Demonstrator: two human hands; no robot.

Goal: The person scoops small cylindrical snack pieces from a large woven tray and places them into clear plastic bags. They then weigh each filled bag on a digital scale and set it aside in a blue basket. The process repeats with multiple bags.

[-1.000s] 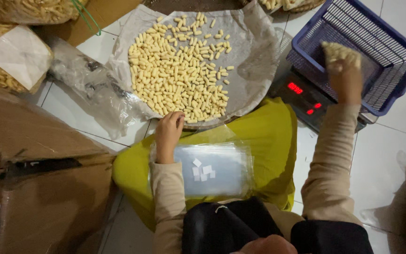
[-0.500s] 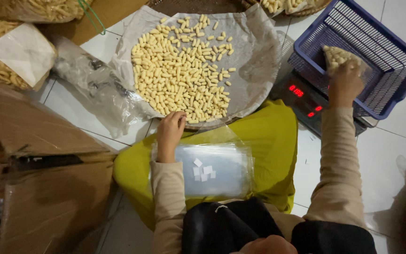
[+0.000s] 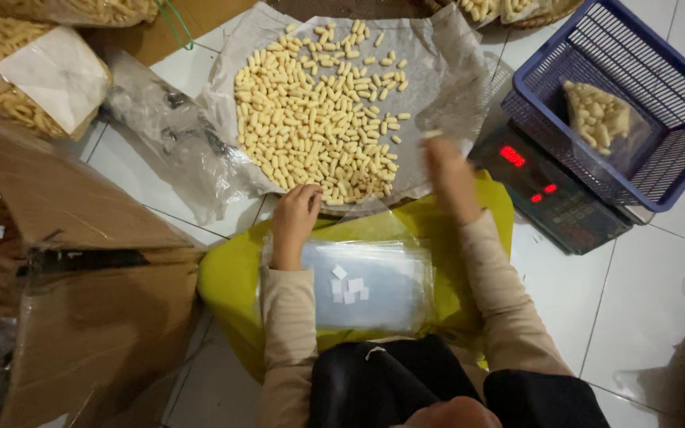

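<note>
Your blurred right hand (image 3: 449,178) pinched one pale yellow finger-shaped snack (image 3: 433,135); left hand (image 3: 295,214) curled on the pile's near edge (image 3: 311,119). Could've dropped it easily short of the blue plastic basket (image 3: 675,87) off to its right.

pale yellow snacks (image 3: 319,119), blue basket (image 3: 675,103), yellow cloth (image 3: 227,277)

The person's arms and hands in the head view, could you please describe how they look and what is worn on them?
Both arms wear long, close-fitting beige sleeves ending at the wrists. The left hand and right hand are bare: no gloves, rings or watch visible. The right hand is blurred, so its fingers are hard to make out.
</note>
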